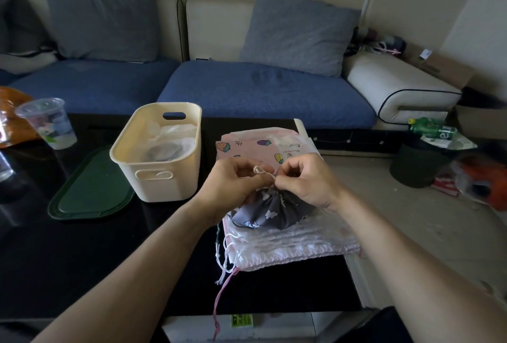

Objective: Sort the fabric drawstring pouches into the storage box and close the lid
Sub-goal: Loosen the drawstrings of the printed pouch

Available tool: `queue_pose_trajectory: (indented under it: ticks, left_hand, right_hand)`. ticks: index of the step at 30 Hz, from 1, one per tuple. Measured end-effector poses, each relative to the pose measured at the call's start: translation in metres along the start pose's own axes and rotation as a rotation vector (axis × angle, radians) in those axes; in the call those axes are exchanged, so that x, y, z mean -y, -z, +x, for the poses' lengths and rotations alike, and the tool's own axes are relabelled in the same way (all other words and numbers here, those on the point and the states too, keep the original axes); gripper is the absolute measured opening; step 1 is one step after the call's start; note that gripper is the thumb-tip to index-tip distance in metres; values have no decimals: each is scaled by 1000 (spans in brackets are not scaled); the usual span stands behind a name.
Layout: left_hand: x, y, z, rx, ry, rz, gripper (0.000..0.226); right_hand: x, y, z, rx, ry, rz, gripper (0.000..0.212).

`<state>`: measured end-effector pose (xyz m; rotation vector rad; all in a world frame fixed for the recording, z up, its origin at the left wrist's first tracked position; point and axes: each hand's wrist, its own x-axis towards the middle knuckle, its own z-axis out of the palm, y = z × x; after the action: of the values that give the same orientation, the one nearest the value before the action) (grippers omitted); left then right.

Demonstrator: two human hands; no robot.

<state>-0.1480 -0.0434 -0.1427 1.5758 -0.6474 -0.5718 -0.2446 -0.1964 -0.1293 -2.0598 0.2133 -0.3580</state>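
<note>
A grey drawstring pouch (270,212) with white prints sits gathered on a pile of flat pouches at the table's right end. My left hand (233,186) and my right hand (304,180) both pinch its cream drawstring (262,172) just above the gathered mouth. Under it lie a white pouch (296,246) and a pink fruit-print pouch (247,147). The cream storage box (156,161) stands open to the left, with crumpled clear plastic and something grey inside. Its dark green lid (90,189) lies flat on the table beside it.
A clear plastic cup (48,123) stands at the far left of the black table (82,260). A blue sofa (247,90) runs behind. On the floor to the right are a dark bin (417,167) and a green bottle (430,127).
</note>
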Motion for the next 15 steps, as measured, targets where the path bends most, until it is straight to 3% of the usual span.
queue_pose_trajectory:
  ticks: [3, 7, 9, 13, 15]
  left_hand:
    - [-3, 4, 1, 157, 124, -165, 12]
    - [-7, 8, 1, 276, 176, -308, 15]
    - [-7, 7, 2, 284, 209, -344, 14]
    - [1, 8, 7, 212, 247, -389, 50]
    - [5, 7, 9, 179, 257, -383, 33]
  right_hand:
    - [0, 2, -1, 54, -2, 12, 25]
    - [-3, 6, -1, 49, -4, 34, 12]
    - [-4, 8, -2, 41, 21, 12, 17]
    - [-6, 10, -3, -43, 116, -94, 21]
    - [-4, 13, -5, -66, 150, -165, 20]
